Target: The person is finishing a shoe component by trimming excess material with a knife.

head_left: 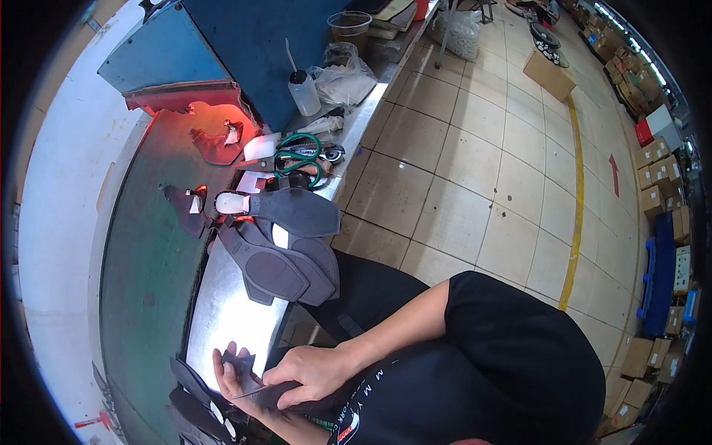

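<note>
At the far left a dark belt (148, 252) is running under a blue hood (222, 44) that is glowing red at its mouth. Two small dark pieces (185, 202) are lying on the belt, one near the glow and one further out, each with a pale tag on it.

Just right of the belt, on the steel bench (222, 319), a stack of grey shoe soles (285, 267) is lying flat, with one more sole (293, 209) resting across the top, its pale heel end toward the belt. Behind them green-handled scissors (300, 156) and a small plastic bottle (304, 90) are sitting near the hood.

At the lower edge the left hand (231, 374) is cupping a thin dark shoe piece (256, 391) from beneath, fingers curled up around its far end. The right hand (315, 371) is lying over the same piece, fingers bent and pressing down on it, so both hands are gripping it just off the bench edge, above the lap. More dark pieces (194, 397) are lying beside the left hand.

Judging by this, the work looks midway: some pieces are already on the belt, the piece in hand is not yet set down, and the stacked soles are untouched.

To the right, the tiled floor (475, 185) with a yellow line is stretching toward stacked cardboard boxes (656, 178).
</note>
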A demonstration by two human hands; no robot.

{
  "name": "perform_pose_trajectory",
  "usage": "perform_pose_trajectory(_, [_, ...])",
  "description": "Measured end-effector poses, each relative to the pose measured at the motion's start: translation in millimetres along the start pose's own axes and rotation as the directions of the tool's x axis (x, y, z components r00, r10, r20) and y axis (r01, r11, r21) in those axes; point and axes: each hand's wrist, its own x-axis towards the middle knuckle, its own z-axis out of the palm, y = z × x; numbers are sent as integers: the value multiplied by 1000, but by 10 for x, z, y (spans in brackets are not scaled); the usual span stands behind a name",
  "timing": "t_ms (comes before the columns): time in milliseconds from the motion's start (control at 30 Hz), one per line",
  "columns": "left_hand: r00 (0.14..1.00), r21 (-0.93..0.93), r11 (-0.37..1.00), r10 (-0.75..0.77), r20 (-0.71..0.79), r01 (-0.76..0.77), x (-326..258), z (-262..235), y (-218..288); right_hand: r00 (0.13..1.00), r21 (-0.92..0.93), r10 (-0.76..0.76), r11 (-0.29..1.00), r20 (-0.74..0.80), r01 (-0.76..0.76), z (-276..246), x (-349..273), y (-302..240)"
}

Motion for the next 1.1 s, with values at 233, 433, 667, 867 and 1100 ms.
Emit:
perform_pose_trajectory(233, [994,44,995,-91,60,88,29,-61,48,1000,-20,17,1000,20,-16,0,0,-21])
perform_pose_trajectory(433, [993,-20,997,-75,93,77,74,-128,18,1000,-95,-3,995,12,4,40,-8,25])
perform_pose_trajectory(667, [994,-17,999,29,108,-28,88,-305,7,1000,-50,6,999,-6,-6,84,-13,-20])
perform_pose_trajectory(867, [997,29,999,12,81,-15,59,-128,31,1000,-77,8,997,-5,-8,39,-4,-32])
perform_pose_trajectory(1100, [995,58,998,21,99,-27,21,-74,32,1000,-65,-6,998,-22,4,20,-34,-53])
